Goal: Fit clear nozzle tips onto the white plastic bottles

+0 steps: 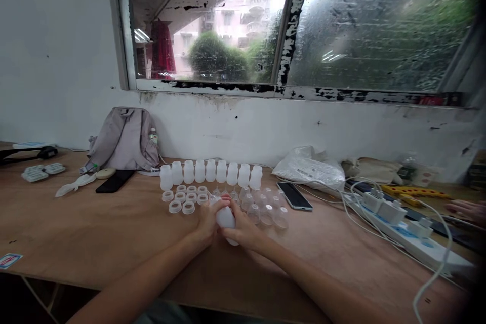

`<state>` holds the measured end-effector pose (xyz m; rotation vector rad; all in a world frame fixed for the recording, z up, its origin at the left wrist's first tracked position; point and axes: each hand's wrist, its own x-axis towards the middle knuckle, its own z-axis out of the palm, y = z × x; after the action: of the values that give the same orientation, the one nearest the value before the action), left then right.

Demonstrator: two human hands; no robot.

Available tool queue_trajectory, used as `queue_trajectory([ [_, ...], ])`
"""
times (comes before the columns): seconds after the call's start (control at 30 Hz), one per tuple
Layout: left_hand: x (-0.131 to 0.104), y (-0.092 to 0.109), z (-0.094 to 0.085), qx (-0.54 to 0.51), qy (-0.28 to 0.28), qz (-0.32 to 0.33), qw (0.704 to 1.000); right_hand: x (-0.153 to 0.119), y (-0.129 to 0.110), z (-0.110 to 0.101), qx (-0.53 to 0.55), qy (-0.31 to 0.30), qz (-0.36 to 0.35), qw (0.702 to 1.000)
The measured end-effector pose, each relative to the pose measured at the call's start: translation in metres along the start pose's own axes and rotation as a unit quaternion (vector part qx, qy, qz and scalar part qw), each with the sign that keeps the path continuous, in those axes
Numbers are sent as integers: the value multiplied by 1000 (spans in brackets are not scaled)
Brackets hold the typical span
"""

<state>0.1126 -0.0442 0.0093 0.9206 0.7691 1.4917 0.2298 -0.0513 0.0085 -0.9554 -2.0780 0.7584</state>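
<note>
Both my hands are wrapped round a white baby bottle (227,218), tilted over the table's middle. My left hand (207,220) closes on its upper end; what its fingertips touch there is hidden. Around the bottle's body curls my right hand (243,228). Beyond my hands a row of frosted bottle bodies (210,171) stands upright. White screw rings (189,207) lie in rows to the left. Clear dome caps (266,214) are grouped on the right. Small clear teats (220,190), partly hidden by my fingers, sit between the rings and the caps.
A phone (295,196) and a plastic bag (309,169) lie right of the caps. Further right is a power strip (410,233) with loose cables, and another person's hand (467,208). A backpack (123,139), a black phone (115,181) and a plastic wrapper (78,184) are at left.
</note>
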Motion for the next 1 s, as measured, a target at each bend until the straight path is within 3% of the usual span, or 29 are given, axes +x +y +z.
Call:
queue_trajectory([
  [0.13, 1, -1, -2, -14, -28, 5, 1000, 3, 0, -3, 82, -56, -2, 995],
  [0.23, 2, 5, -5, 21, -78, 29, 996, 5, 3, -13, 54, -91, -29, 994],
  [0.37, 2, 17, -6, 82, -138, 99, 982, 11, 4, -43, -52, -111, -88, 989],
  [0.47, 2, 20, -6, 111, -136, 125, 977, 18, 9, -71, -181, -28, -77, 980],
  [0.53, 5, 18, -7, 120, -133, 126, 976, 21, 17, -87, -296, -3, -54, 954],
  [0.63, 12, 12, -10, 148, -130, 127, 972, 23, 29, -102, -396, -38, -7, 917],
  [0.7, 16, 7, -11, 173, -121, 140, 967, 22, 34, -106, -408, -77, 18, 909],
  [0.83, 21, 0, -10, 199, -107, 154, 962, 22, 39, -104, -393, -107, 35, 913],
  [1.0, 20, -6, -3, 203, -134, 147, 959, 30, 35, -100, -255, -5, 36, 966],
])
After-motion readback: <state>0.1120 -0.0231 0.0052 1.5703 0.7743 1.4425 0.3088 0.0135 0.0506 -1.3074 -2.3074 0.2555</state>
